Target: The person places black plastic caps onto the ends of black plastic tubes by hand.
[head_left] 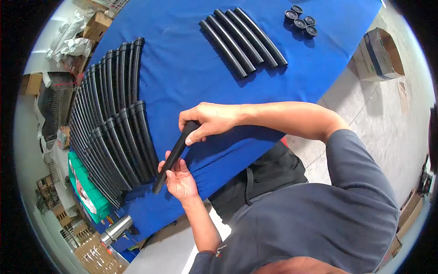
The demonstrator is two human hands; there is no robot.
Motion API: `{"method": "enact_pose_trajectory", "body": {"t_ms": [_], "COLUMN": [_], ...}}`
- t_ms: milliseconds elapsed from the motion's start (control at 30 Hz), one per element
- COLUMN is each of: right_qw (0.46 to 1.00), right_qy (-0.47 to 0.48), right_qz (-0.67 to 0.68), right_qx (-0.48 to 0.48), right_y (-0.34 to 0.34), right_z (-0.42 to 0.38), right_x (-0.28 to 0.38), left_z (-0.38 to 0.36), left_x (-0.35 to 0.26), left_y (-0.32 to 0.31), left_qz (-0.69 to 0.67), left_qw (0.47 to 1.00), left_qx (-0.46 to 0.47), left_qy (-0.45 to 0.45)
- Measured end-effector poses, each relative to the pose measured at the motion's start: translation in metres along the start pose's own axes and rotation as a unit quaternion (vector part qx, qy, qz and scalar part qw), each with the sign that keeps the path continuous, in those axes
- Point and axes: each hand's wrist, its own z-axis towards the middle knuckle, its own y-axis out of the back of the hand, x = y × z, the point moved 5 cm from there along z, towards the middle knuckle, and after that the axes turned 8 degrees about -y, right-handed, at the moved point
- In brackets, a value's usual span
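A short black plastic tube (173,160) is held at a slant above the blue cloth. My right hand (210,122) wraps round its upper end, with the thumb along the side; that end is mostly covered by the fingers. Lower down, my left hand (181,180) supports the tube between thumb and fingers, palm turned up. To the left lie two overlapping rows of black tubes (123,77), each with a wider cap at its upper end. Several plain black tubes (244,41) rest side by side at the far side, near a cluster of round black caps (299,23).
A blue cloth (173,55) covers the table. At its left end are a green crate (93,201) and a shiny metal cylinder (117,229). An open cardboard box (378,55) stands on the floor to the right. Boxes and plastic wrapping (68,41) crowd the left side.
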Motion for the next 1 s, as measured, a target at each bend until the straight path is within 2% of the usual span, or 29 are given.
{"method": "enact_pose_trajectory", "body": {"t_ms": [167, 267, 367, 567, 667, 767, 867, 967, 1000], "right_qw": [0.996, 1.000, 0.998, 0.998, 0.998, 0.998, 0.979, 0.970, 0.982], "right_qy": [-0.021, -0.010, -0.002, 0.047, 0.046, 0.049, 0.133, 0.175, 0.134], "right_qz": [0.079, -0.002, 0.042, -0.034, -0.021, -0.029, -0.134, -0.142, -0.110], "right_qx": [0.017, 0.029, 0.040, -0.020, -0.026, -0.026, -0.077, -0.088, -0.071], "right_y": [-0.005, -0.002, -0.004, -0.002, -0.002, -0.002, -0.001, -0.004, -0.004], "right_z": [0.001, -0.003, -0.001, 0.000, -0.002, 0.001, 0.002, 0.001, 0.000], "right_x": [-0.005, 0.006, -0.001, 0.002, 0.002, 0.000, 0.002, 0.006, 0.005], "left_z": [-0.001, -0.001, -0.002, -0.003, -0.002, -0.002, 0.001, 0.002, 0.002], "left_x": [-0.001, -0.001, -0.001, 0.000, -0.001, 0.000, 0.001, 0.001, 0.001], "left_y": [0.000, 0.001, 0.002, -0.007, -0.006, -0.008, -0.007, 0.001, 0.001], "left_qz": [-0.003, 0.007, 0.006, 0.040, 0.044, 0.034, -0.028, -0.081, -0.074], "left_qw": [1.000, 1.000, 1.000, 0.999, 0.999, 0.999, 1.000, 0.996, 0.997], "left_qx": [0.004, 0.012, 0.003, 0.014, 0.016, 0.025, -0.007, 0.017, 0.019], "left_qy": [-0.003, -0.005, -0.001, -0.029, -0.026, -0.019, 0.010, 0.010, 0.009]}}
